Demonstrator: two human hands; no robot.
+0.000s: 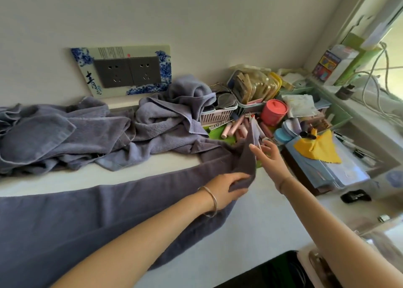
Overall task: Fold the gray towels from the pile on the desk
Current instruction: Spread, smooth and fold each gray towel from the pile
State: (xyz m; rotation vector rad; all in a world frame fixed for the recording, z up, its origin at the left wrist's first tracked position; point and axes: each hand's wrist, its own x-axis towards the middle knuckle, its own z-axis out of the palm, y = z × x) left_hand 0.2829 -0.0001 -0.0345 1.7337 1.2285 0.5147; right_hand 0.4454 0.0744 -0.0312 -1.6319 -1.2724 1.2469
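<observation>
Lying across the white counter [268,222] in the head view, one gray towel [87,218] is spread long, from the lower left edge of the picture up toward the middle right. Its right end is lifted and bunched, and one corner of it stands up in a narrow point in front of the clutter. The left hand [226,189] grips this lifted end: the thumb lies on top of the cloth and the fingers are curled under it. A thin metal bracelet [212,201] sits on the left wrist. The right hand [269,156] is just beside the raised corner, on its right side, with the fingers straight and spread wide, and it holds nothing. I cannot tell whether its fingertips touch the cloth.

Behind the spread towel, along the wall, the pile of gray towels [98,135] lies crumpled, and its right part leans against a small slatted basket [218,113]. Above the pile a double socket panel [128,71] with blue flower print is fixed on the wall. To the right of the pile stand a pink jar [273,112] and some pink tubes [234,128], and a yellow cloth [318,149] lies further right. A small black object [355,196] rests on the counter to the right of the right forearm.
</observation>
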